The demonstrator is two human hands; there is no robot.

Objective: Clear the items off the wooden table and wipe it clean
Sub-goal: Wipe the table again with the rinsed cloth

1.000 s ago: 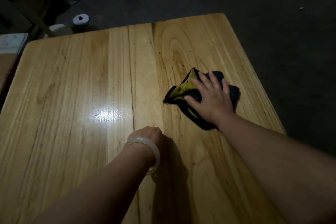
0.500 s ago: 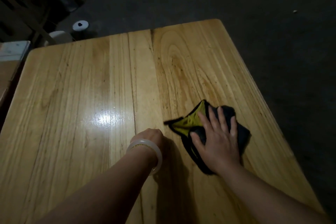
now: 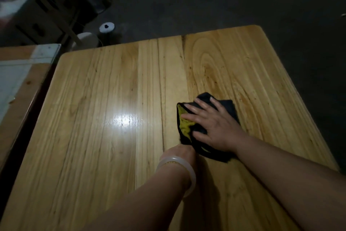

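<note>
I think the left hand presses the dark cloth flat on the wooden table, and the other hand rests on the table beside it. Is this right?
Not quite: the head view shows the right hand pressing the cloth flat on the table, fingers spread. The left hand, above a pale bangle, is the one resting on the table beside it.

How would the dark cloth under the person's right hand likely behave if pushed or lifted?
The cloth is crumpled with a yellow side folded up, so it is probably floppy. It lies flattened under the right hand, so likely light. On the glossy table it should slide easily.
</note>
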